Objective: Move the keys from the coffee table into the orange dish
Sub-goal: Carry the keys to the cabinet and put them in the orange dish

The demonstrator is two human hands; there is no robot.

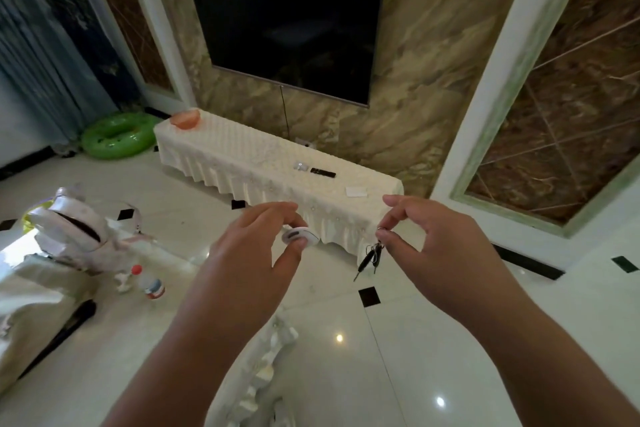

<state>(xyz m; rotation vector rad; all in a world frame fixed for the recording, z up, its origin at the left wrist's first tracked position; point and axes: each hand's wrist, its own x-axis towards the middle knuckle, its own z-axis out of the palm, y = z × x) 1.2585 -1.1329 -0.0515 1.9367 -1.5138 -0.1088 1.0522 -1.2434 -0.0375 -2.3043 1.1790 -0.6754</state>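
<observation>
My right hand pinches the ring of a bunch of dark keys, which dangles below my fingers above the floor. My left hand pinches a small round white fob with a dark slot. The orange dish sits far off on the left end of the long cloth-covered TV cabinet, well away from both hands.
On the cabinet lie a black remote, a small clear item and a white card. A TV hangs above. A green swim ring, a toy figure and a bottle sit at left.
</observation>
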